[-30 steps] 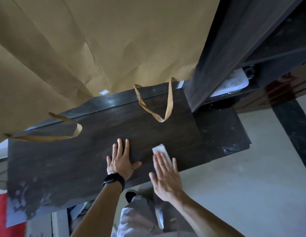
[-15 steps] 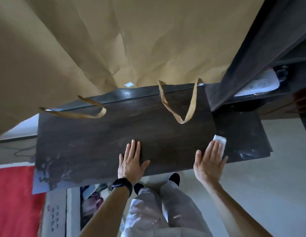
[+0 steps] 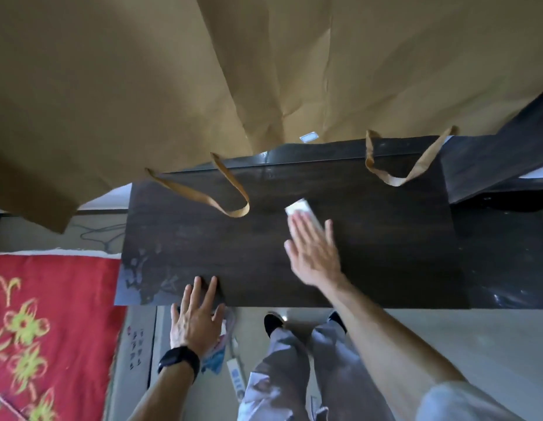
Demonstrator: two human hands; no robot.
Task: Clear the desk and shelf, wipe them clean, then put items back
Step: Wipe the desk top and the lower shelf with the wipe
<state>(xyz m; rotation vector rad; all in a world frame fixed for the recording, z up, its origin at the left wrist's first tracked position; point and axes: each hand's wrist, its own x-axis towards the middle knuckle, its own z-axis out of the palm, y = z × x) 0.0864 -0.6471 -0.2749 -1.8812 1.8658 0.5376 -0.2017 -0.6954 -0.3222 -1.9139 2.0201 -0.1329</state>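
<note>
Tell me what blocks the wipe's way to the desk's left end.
A bag handle loops onto the desk just left of the wipe under the right hand; the left hand rests on the near edge.

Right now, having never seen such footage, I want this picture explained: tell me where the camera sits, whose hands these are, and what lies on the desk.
No machine here: a person wears one camera on the head, looking down at their own arms. The right hand lies flat, pressing a small white wipe onto the dark desk. The left hand, with a black wristband, rests open on the desk's near edge. Brown paper bags loom at the far side, their handles drooping over the top.
</note>
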